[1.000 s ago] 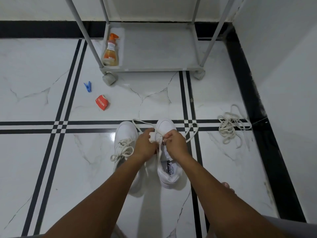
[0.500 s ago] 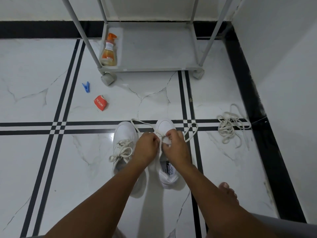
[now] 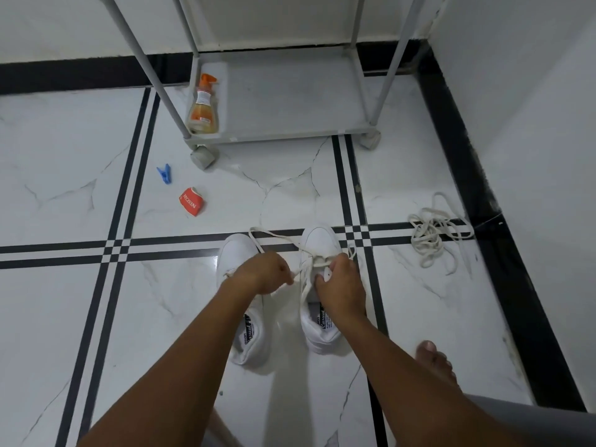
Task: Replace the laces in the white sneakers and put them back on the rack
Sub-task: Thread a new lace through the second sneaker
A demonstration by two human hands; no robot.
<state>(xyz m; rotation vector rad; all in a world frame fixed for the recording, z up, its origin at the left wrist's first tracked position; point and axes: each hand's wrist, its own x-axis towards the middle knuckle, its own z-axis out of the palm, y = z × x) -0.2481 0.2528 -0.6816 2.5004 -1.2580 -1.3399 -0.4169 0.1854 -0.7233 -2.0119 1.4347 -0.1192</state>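
The left hand has just moved out to the side, pulling the cream flat lace it pinches tight. The right hand grips the right white sneaker on the marble floor. This sneaker is part laced; the grey rack waits.

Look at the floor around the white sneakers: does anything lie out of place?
Yes. A blue clothes peg and a crumpled red packet lie loose on the floor left of the rack; a tangled heap of laces sprawls near the right wall.
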